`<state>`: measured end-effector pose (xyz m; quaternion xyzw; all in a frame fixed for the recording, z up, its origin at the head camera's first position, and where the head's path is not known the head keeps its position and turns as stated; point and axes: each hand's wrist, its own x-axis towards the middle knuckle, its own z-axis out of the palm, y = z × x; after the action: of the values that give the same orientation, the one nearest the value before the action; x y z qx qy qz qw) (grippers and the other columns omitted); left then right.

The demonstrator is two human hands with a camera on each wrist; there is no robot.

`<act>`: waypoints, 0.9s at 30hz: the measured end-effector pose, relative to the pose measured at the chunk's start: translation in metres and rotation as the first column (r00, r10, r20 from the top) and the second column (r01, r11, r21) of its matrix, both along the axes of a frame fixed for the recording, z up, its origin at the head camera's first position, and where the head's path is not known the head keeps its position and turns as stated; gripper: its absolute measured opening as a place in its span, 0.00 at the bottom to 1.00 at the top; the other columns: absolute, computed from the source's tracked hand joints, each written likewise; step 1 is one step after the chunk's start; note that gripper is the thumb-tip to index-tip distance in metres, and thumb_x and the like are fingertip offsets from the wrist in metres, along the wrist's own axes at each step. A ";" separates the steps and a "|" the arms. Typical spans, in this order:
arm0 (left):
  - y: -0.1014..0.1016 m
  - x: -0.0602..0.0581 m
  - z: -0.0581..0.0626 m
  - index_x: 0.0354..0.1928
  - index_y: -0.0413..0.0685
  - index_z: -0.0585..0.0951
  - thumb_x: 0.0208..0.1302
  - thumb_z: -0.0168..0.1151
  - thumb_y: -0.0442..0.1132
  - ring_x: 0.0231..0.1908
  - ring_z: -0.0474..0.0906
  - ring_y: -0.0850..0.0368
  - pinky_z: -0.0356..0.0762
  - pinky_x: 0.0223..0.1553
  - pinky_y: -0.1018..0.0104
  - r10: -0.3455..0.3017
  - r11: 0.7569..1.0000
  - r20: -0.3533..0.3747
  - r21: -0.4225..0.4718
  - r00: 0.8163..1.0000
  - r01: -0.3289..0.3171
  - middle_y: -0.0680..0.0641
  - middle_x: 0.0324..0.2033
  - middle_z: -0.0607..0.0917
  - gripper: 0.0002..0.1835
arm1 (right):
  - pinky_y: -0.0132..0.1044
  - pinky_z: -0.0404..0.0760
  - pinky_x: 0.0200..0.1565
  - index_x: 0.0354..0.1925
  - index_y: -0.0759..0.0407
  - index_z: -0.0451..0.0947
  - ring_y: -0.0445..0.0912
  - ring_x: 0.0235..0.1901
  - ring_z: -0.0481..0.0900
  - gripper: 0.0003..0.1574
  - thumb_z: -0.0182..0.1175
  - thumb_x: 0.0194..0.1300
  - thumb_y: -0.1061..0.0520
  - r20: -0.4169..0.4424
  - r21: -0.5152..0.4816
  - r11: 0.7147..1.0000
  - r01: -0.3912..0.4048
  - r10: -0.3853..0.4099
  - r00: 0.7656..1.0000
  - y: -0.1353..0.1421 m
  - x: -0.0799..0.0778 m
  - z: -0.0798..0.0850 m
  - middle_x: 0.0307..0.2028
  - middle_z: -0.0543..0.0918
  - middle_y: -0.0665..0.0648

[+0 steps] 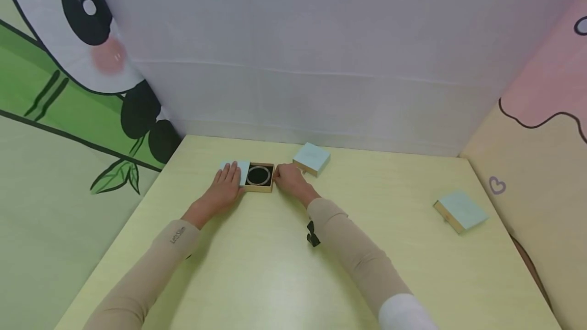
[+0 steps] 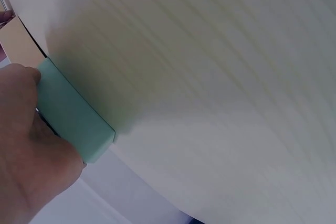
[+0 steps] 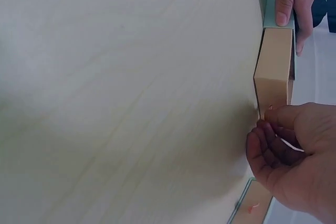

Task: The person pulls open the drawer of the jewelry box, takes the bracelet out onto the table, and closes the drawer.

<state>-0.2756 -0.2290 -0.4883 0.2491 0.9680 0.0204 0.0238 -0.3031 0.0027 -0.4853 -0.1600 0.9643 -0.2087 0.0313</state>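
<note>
Toward the back of the table lies a slide-out gift box, its pale blue sleeve [image 1: 245, 173] at the left. Its tan cardboard drawer [image 3: 273, 72] is pulled partway out to the right. A silver ring-shaped bangle [image 1: 259, 175] sits on the drawer's black lining. My left hand [image 1: 224, 187] holds the sleeve, fingers laid across its top and thumb [image 3: 282, 18] on the near side. At the drawer's right end, my right hand [image 1: 290, 180] pinches a small orange pull loop [image 3: 270, 107] between thumb and fingertips, which hide most of it.
Just right of my right hand stands a second blue-topped box [image 1: 313, 158], with a red-orange pull loop [image 3: 253, 208] on its end. A third box [image 1: 462, 211] lies near the table's right edge. A pale cloth wall [image 1: 321, 101] rises behind the table [image 1: 275, 269].
</note>
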 end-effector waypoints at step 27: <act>-0.017 -0.009 -0.008 0.69 0.30 0.57 0.71 0.51 0.49 0.68 0.51 0.32 0.51 0.67 0.42 -0.137 0.988 -0.136 0.047 0.981 0.145 0.29 0.69 0.55 0.35 | 0.39 0.75 0.51 0.55 0.57 0.74 0.49 0.48 0.74 0.30 0.57 0.65 0.39 0.041 0.298 0.945 -0.134 0.127 0.991 -0.064 -0.003 0.030 0.50 0.74 0.58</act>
<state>-0.2844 -0.2455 -0.4965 0.3184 0.9464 0.0298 -0.0462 -0.3059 -0.0609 -0.4552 -0.2146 0.9717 -0.0590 0.0793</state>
